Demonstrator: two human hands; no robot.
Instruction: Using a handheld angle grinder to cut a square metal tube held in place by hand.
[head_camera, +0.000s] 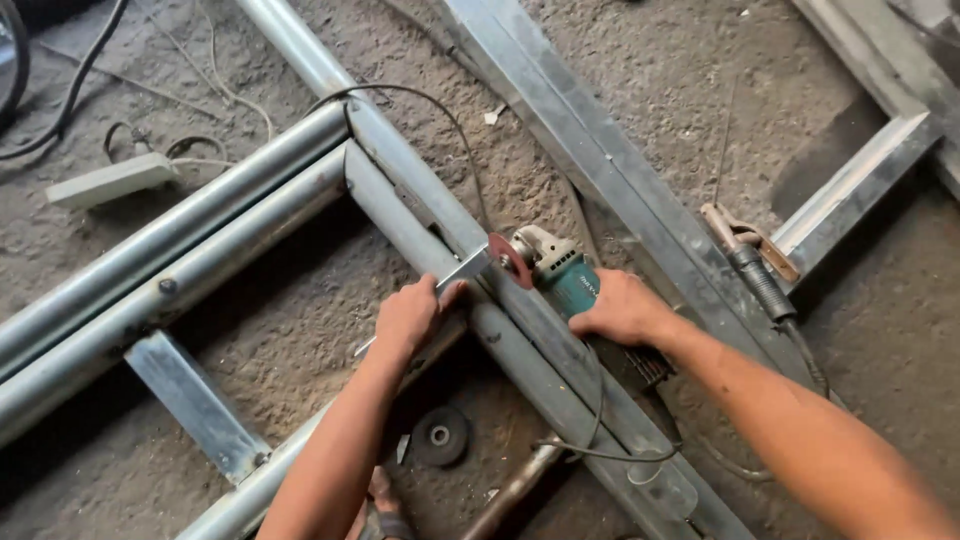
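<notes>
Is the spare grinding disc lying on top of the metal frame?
No, the spare disc lies on the dirt floor below the frame, near the left hand's forearm.

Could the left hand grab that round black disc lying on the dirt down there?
Probably yes. The spare disc lies bare on the ground just below the left hand, with nothing covering it. But that hand is pressing down a flat metal strip on the tube frame, so it would have to let go first.

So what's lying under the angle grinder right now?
The angle grinder, gripped by the right hand, lies on a long grey metal bar. The hand and tool cover the bar directly beneath.
</notes>
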